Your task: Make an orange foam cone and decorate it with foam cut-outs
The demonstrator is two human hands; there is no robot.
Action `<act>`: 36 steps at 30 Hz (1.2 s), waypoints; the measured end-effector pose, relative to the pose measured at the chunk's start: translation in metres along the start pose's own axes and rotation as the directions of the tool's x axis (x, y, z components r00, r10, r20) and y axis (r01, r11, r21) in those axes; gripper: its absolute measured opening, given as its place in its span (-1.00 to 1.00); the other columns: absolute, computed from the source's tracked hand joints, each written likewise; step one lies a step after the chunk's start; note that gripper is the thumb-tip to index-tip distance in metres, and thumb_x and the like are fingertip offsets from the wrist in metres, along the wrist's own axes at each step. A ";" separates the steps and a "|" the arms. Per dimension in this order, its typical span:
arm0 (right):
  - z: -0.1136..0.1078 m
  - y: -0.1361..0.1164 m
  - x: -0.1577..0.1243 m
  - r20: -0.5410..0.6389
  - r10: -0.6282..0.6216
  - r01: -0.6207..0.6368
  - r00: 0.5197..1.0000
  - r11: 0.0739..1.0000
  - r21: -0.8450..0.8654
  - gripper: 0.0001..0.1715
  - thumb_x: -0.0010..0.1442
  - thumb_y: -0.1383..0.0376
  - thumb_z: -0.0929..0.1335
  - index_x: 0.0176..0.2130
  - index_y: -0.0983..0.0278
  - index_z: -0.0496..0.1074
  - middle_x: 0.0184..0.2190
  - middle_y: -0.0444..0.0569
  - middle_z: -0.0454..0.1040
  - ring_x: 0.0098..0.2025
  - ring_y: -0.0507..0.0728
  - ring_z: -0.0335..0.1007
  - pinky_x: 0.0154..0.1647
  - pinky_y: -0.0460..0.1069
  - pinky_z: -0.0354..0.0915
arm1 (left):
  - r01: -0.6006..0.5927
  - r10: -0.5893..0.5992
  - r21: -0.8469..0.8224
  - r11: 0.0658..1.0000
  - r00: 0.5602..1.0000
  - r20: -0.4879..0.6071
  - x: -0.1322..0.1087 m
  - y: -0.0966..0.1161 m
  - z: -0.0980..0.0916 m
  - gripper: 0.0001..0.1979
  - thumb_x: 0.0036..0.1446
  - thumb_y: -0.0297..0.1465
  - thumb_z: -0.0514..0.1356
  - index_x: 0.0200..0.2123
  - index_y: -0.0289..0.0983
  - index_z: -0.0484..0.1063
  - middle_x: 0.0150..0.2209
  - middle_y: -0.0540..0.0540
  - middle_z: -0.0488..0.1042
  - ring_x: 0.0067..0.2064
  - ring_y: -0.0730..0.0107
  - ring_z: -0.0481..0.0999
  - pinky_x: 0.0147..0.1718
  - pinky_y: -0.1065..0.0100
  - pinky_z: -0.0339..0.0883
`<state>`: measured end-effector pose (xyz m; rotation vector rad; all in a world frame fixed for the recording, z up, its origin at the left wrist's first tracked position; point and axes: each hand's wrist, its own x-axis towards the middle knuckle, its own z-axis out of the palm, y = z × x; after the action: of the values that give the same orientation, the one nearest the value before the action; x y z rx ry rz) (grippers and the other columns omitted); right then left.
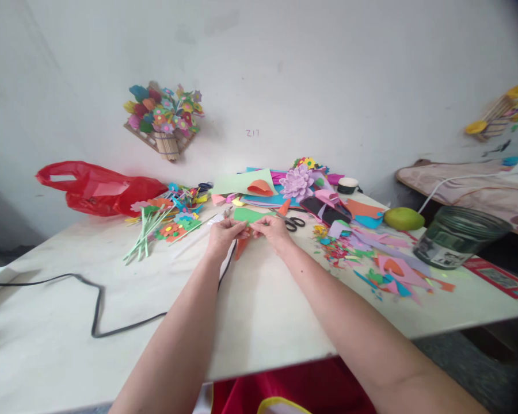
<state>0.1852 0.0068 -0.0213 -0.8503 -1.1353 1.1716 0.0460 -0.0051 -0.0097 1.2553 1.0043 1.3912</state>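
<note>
My left hand (228, 234) and my right hand (273, 231) meet over the middle of the table, both with fingers pinched. What sits between the fingertips is too small and too hidden to make out. Just behind them lies a green foam sheet piece (247, 215). A pointed orange piece (240, 248) shows below the fingertips. Close to my left hand is a white tool with a metal tip (219, 217), partly covered by the hand. Black-handled scissors (292, 223) rest beyond my right hand, beside a dark phone (323, 211).
Left stand a red plastic bag (99, 188), foam flowers (172, 231) and pale green stems (145, 233). A black cord (98, 305) crosses the table. On the right are coloured scraps (392, 270), a green fruit (404, 218) and a glass jar (457, 236). A purple flower (300, 183) sits behind.
</note>
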 end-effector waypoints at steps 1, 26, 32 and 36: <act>0.000 0.000 0.000 -0.007 0.002 -0.002 1.000 1.000 0.000 -0.68 -0.34 0.21 0.52 -0.61 0.30 0.36 -0.75 -0.20 0.35 -0.65 -0.02 0.27 -0.54 -0.06 0.28 | -0.002 0.002 -0.004 1.000 1.000 -0.005 0.000 0.000 0.000 -0.68 -0.30 -0.25 0.40 -0.57 -0.36 0.42 -0.61 -0.08 0.49 -0.54 0.42 0.48 -0.45 0.40 0.37; 0.004 -0.005 -0.004 -0.040 0.018 -0.018 0.999 1.000 0.005 -0.71 -0.27 0.26 0.48 -0.49 0.31 0.38 -0.72 -0.18 0.39 -0.65 -0.02 0.32 -0.57 -0.12 0.20 | -0.091 0.080 -0.056 0.994 0.983 -0.164 0.003 0.001 0.004 -0.33 -0.35 -0.39 0.41 -0.09 -0.36 0.28 -0.68 0.11 0.38 -0.64 0.41 0.44 -0.60 0.42 0.34; 0.006 -0.007 -0.004 -0.060 0.023 -0.021 0.998 0.999 0.028 -0.74 -0.26 0.28 0.48 -0.51 0.31 0.39 -0.72 -0.20 0.38 -0.66 -0.04 0.30 -0.54 -0.12 0.23 | -0.074 0.036 -0.198 0.977 0.982 -0.188 0.002 -0.001 0.006 -0.21 -0.26 -0.44 0.38 0.07 -0.35 0.15 -0.61 0.08 0.42 -0.57 0.42 0.49 -0.46 0.37 0.41; 0.006 -0.004 -0.002 -0.063 0.019 -0.016 0.998 0.999 0.038 -0.72 -0.28 0.27 0.49 -0.51 0.31 0.39 -0.72 -0.20 0.38 -0.66 -0.04 0.30 -0.54 -0.11 0.25 | 0.077 -0.100 -0.299 0.951 0.993 -0.062 0.002 -0.005 0.008 -0.61 -0.25 -0.36 0.39 -0.32 -0.37 0.38 -0.57 -0.03 0.46 -0.55 0.49 0.46 -0.43 0.41 0.39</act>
<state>0.1805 0.0033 -0.0166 -0.8638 -1.0530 1.1693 0.0545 -0.0027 -0.0135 0.9308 0.8542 1.4666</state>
